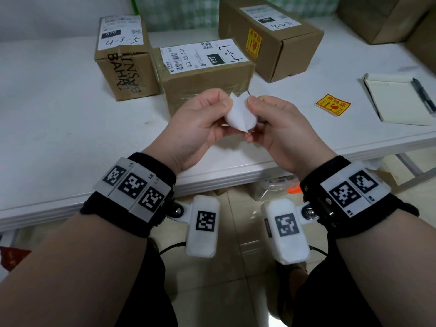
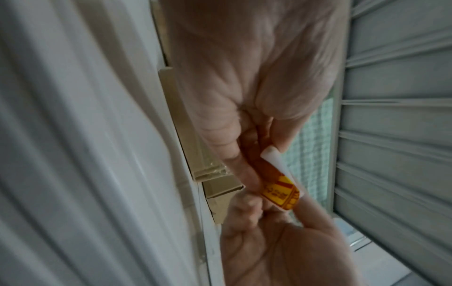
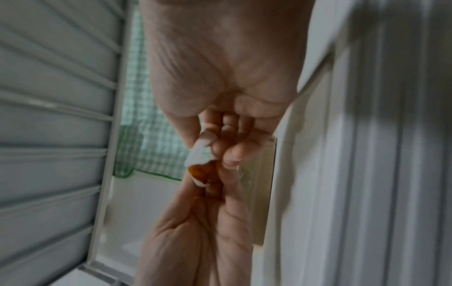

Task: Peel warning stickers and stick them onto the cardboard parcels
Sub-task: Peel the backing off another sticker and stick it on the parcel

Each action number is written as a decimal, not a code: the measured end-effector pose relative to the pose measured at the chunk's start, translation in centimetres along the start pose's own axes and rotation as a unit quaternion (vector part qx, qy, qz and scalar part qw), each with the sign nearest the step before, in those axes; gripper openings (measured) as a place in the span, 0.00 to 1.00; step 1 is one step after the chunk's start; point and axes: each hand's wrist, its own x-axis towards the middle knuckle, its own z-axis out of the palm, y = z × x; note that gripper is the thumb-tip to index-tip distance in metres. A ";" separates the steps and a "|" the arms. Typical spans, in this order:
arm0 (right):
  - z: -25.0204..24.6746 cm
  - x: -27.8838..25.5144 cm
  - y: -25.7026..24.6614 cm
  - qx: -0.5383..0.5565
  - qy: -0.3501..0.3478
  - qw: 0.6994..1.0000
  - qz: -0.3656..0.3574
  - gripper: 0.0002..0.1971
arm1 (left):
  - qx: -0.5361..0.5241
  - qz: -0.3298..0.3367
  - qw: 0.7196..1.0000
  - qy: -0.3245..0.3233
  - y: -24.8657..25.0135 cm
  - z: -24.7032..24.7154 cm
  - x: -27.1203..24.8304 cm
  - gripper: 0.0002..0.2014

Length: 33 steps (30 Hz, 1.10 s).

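Both hands are raised together above the near edge of the white surface [image 1: 70,109], forearms converging from the lower corners of the head view, each wrist wrapped in a black band with coded tags. The left hand [image 1: 198,125] is curled, its thumb and forefinger pinching the left side of a small warning sticker [image 1: 240,113], which shows its white backing toward the head camera. The right hand [image 1: 278,123] mirrors it, thumb pressed against bent fingers on the sticker's right edge, knuckles up. From the left wrist view the sticker's yellow and red printed face [image 2: 281,190] is visible, bowed between the two sets of fingertips.

Three cardboard parcels stand beyond the hands: a left parcel [image 1: 127,74] with black lettering, a middle parcel [image 1: 205,81] directly behind the sticker, and a far parcel [image 1: 269,50] already bearing a yellow sticker on its side. A second loose sticker [image 1: 332,105] lies flat on the surface to the right, near a notepad [image 1: 396,100] with a black pen [image 1: 423,95] on it.
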 end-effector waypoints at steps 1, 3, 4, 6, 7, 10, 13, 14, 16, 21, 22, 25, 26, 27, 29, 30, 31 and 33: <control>-0.1 0.0 -0.1 -0.041 0.002 0.999 0.006 0.15 | 0.033 -0.001 0.999 0.005 0.0 0.0 0.0 0.10; -0.1 -0.1 -0.2 -0.120 0.001 0.993 0.010 0.18 | 0.089 -0.009 0.996 0.019 0.0 0.0 -0.1 0.09; 0.0 -0.1 -0.2 -0.144 0.001 0.989 0.006 0.18 | 0.106 -0.013 0.994 0.023 0.0 0.0 -0.1 0.08; -0.1 -0.2 -0.2 -0.157 0.002 0.988 -0.004 0.17 | 0.117 -0.020 0.993 0.022 -0.1 0.0 -0.1 0.06; -0.1 -0.2 -0.2 -0.157 -0.001 0.988 -0.008 0.16 | 0.106 -0.024 0.994 0.022 -0.1 0.1 -0.1 0.06; -0.4 -0.2 -0.4 -0.181 -0.014 0.983 -0.021 0.13 | 0.053 -0.041 0.997 0.030 -0.2 -0.1 -0.1 0.11; -0.9 -0.2 -0.7 -0.209 -0.019 0.977 -0.040 0.12 | 0.038 -0.066 0.997 0.006 0.0 -0.2 -0.1 0.19; -1.0 -0.3 -0.8 -0.220 -0.023 0.974 -0.048 0.13 | 0.050 -0.076 0.996 0.002 0.0 -0.1 -0.1 0.21; -1.0 -0.4 -0.9 -0.242 -0.036 0.968 -0.059 0.13 | 0.094 -0.080 0.992 0.006 -0.1 0.2 0.0 0.19; -0.5 -0.4 -0.6 -0.202 -0.047 0.977 -0.052 0.13 | 0.094 -0.065 0.993 -0.006 -0.5 0.6 -0.1 0.12; -0.4 -0.4 -0.6 -0.177 -0.042 0.982 -0.049 0.12 | 0.084 -0.063 0.994 -0.006 -0.4 0.5 0.0 0.12; -0.2 -0.3 -0.5 -0.116 -0.029 0.992 -0.043 0.12 | 0.050 -0.055 0.997 -0.002 -0.3 0.5 0.2 0.13; -0.1 -0.3 -0.4 -0.102 -0.028 0.993 -0.043 0.13 | 0.036 -0.055 0.998 0.003 -0.4 0.4 0.2 0.14; 0.0 -0.3 -0.5 -0.085 -0.027 0.995 -0.042 0.13 | 0.023 -0.053 0.998 0.009 -0.3 0.5 0.2 0.15; 0.1 -0.3 -0.5 -0.050 -0.022 0.998 -0.035 0.12 | -0.001 -0.043 0.999 0.006 -0.3 0.4 0.3 0.14; 0.1 -0.3 -0.6 -0.032 -0.018 0.999 -0.031 0.13 | -0.013 -0.038 0.999 -0.002 -0.3 0.4 0.3 0.13; 0.2 -0.4 -0.6 -0.014 -0.014 0.999 -0.028 0.13 | -0.026 -0.033 0.999 -0.008 -0.3 0.4 0.3 0.13; 0.2 -0.3 -0.6 0.018 -0.001 1.000 -0.025 0.13 | -0.056 -0.023 0.998 -0.001 -0.2 0.4 0.3 0.12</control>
